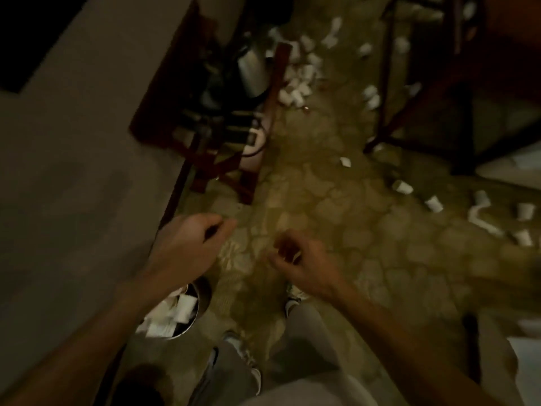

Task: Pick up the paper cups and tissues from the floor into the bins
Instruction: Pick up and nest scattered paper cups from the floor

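Note:
The head view is dim and blurred. My left hand (190,238) hangs above the floor with its fingers loosely curled and nothing in it. My right hand (301,262) is beside it, fingers curled inward, also holding nothing that I can see. Under my left forearm stands a round metal bin (205,291) with several white cups and tissues inside. White paper cups lie scattered on the stone-patterned floor: a heap (298,83) far ahead, single cups (403,187) (434,204) (525,211) to the right, and a tissue strip (480,221) among them.
A grey wall (73,171) fills the left. A dark wooden rack (205,121) holding a metal kettle (251,71) stands ahead on the left. A dark wooden table frame (424,92) stands at the upper right. My legs and shoes (243,356) are below.

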A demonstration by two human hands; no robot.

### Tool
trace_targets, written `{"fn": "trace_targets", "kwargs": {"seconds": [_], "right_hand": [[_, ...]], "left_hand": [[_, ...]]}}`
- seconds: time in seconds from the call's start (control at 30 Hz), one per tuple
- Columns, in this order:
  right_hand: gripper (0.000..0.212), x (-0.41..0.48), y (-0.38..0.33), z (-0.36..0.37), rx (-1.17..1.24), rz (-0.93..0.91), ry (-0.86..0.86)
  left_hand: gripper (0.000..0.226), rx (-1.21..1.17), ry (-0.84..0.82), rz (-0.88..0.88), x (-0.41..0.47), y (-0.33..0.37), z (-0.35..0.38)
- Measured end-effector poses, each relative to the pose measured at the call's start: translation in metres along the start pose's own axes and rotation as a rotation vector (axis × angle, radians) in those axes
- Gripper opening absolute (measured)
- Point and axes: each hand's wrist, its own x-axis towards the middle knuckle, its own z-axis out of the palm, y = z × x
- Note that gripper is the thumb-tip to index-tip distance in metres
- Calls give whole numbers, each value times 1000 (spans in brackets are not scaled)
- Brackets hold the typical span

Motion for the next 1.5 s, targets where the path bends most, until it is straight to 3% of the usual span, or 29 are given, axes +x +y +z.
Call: {"fn": "trace_targets", "kwargs": {"seconds": [0.13, 0.33, 0.63, 0.9, 1.07, 1.13, 1.27, 1.43, 1.5], "right_hand": [[14, -16, 43, -79, 153, 76, 208], [12, -26, 109, -201, 277, 181, 467], [13, 34, 197, -302, 381, 398, 556], [31, 198, 310, -332, 464, 544, 461], [32, 310, 421, -317, 532, 579, 376], [34, 347, 469, -307, 536, 582, 320], [33, 421, 568, -285, 564, 594, 174], [42, 519, 678, -262, 386, 512, 116], [43, 550, 709, -247, 430, 482, 144]], "left_hand": [[48, 100, -126, 168, 66, 91, 49], [46, 180, -300, 282, 171, 215, 156], [35, 122, -464, 48, 306, 263, 271], [14, 168, -517, -98, 489, 194, 370], [17, 249, -477, -88, 612, 115, 448], [9, 270, -503, -83, 652, 78, 485], [15, 265, -507, -81, 721, 4, 560], [18, 185, -475, -19, 784, -82, 640], [17, 153, -433, -9, 803, -112, 663]]}}
